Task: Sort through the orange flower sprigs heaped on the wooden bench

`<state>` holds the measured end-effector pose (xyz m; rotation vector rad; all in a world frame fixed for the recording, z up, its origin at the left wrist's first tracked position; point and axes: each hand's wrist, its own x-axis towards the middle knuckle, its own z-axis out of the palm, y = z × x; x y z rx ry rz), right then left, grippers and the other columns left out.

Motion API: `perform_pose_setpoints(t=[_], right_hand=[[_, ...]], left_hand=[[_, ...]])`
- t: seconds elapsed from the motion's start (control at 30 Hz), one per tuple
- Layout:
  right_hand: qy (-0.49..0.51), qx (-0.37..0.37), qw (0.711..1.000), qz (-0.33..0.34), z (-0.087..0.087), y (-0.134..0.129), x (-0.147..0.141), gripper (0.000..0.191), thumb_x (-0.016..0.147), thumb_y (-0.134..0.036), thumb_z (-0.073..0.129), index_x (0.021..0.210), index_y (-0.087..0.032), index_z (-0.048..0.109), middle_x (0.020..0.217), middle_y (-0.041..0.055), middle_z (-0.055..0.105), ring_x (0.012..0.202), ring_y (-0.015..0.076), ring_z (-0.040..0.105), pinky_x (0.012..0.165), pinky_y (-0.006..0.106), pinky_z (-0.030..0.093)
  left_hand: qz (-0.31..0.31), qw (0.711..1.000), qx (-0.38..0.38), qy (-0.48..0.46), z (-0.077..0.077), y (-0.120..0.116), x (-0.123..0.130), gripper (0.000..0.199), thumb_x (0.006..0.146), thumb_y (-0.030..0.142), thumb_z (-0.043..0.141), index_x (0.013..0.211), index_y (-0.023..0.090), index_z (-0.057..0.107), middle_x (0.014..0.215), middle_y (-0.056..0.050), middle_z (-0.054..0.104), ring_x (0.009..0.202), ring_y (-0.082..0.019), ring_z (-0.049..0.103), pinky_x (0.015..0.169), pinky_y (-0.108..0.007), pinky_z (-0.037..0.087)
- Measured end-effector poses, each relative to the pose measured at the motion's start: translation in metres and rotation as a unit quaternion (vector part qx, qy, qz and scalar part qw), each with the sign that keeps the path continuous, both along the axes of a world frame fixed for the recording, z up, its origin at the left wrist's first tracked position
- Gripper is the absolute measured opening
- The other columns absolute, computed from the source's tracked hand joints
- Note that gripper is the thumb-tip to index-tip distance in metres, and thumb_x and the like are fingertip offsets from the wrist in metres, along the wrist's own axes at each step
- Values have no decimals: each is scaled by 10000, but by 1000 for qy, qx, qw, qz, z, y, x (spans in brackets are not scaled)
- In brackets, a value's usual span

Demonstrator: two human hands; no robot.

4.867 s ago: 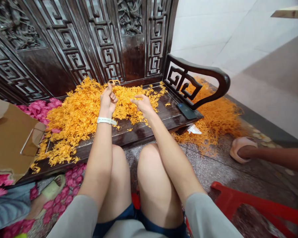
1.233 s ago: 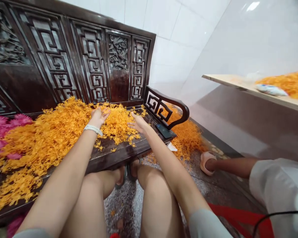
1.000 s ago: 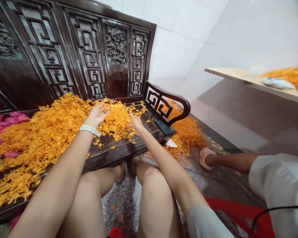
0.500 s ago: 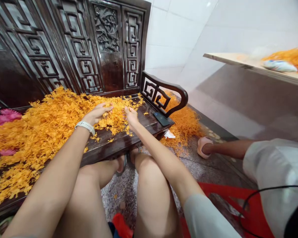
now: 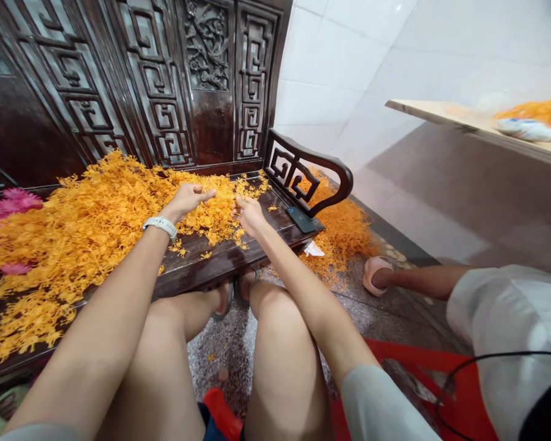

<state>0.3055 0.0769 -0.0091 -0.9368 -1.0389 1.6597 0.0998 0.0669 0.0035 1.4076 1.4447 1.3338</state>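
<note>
The left half of the frame is crossed by the bench (image 5: 193, 260), whose back (image 5: 211, 122) is placed at upper left and whose armrest (image 5: 344, 177) is found right of centre. From the left edge to the middle, the bench is covered by a pile (image 5: 96, 239), with flowers (image 5: 13, 211) laid at its far left. Near centre, the left hand (image 5: 186, 199) and right hand (image 5: 249, 216) are held at the pile's right part. A phone (image 5: 302, 218) is laid beside the armrest. Beyond, a heap (image 5: 344, 229) is spread on the floor (image 5: 395, 318), with a shoe (image 5: 374, 275) at its lower right. At the right edge, a packet (image 5: 528, 129) is borne by a board (image 5: 441, 116).
</note>
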Motion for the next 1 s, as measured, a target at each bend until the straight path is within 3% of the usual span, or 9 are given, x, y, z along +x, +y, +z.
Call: perform_pose_setpoints(t=[0.2,0.4,0.47,0.53,0.6,0.67,0.73,0.83,1.0], right_hand=[[-126,26,945,300,15,-14,0,260,1085,-270,624,870,-125,626,536,-91,465,420,46,363,448,167,367],[-143,111,642,745,60,-57,-5,504,974,-559,780,1021,-58,757,616,-35,563,508,67,494,490,186,410],[-144,155,680,702,69,-60,-3,452,958,-519,813,1051,-80,760,670,-36,569,571,69,522,539,180,445],[-95,165,804,563,69,-52,-1,431,928,-501,842,1121,-131,735,759,-19,613,655,91,573,603,198,498],[-8,112,933,341,60,-38,0,401,917,-484,837,1146,-194,683,855,-5,638,735,114,603,671,226,539],[46,13,995,89,46,-22,-1,304,930,-418,794,1102,-228,629,911,-3,611,757,113,585,676,219,525],[35,-89,993,-69,33,-10,-2,184,954,-323,711,1049,-225,589,938,5,567,756,112,559,655,209,488],[-32,-102,988,-116,18,1,1,153,948,-299,658,1035,-216,565,1025,30,571,809,133,557,696,243,472],[-244,261,933,-52,5,8,8,418,882,-483,785,1168,-217,636,1196,90,678,1144,239,592,1063,389,441]], left_hand=[[135,988,65,39,-1,10,-9,631,787,320,874,521,215,311,545,52,261,544,-89,220,544,-283,124],[320,941,73,-89,-2,20,-40,433,912,185,701,603,203,398,589,57,338,559,-82,267,531,-240,194],[311,942,61,-112,-5,17,-46,425,921,238,730,629,203,423,591,49,408,539,-78,299,511,-235,202],[294,944,33,-147,-8,13,-47,389,933,316,752,687,206,472,619,32,502,506,-77,327,484,-240,197],[272,945,6,-184,-10,11,-44,362,947,371,758,744,212,504,655,21,555,483,-77,338,464,-247,185],[243,950,-4,-197,-10,11,-40,348,950,381,771,766,210,530,680,14,580,481,-76,331,458,-248,193],[218,958,4,-188,-9,13,-35,348,941,354,793,749,200,546,700,3,598,500,-77,341,464,-245,214],[169,972,10,-162,-4,14,-26,321,945,317,791,732,180,595,732,-26,638,545,-88,402,491,-241,245],[92,995,4,-36,8,6,-4,305,925,257,789,664,149,673,702,-47,659,563,-102,410,561,-263,312]])
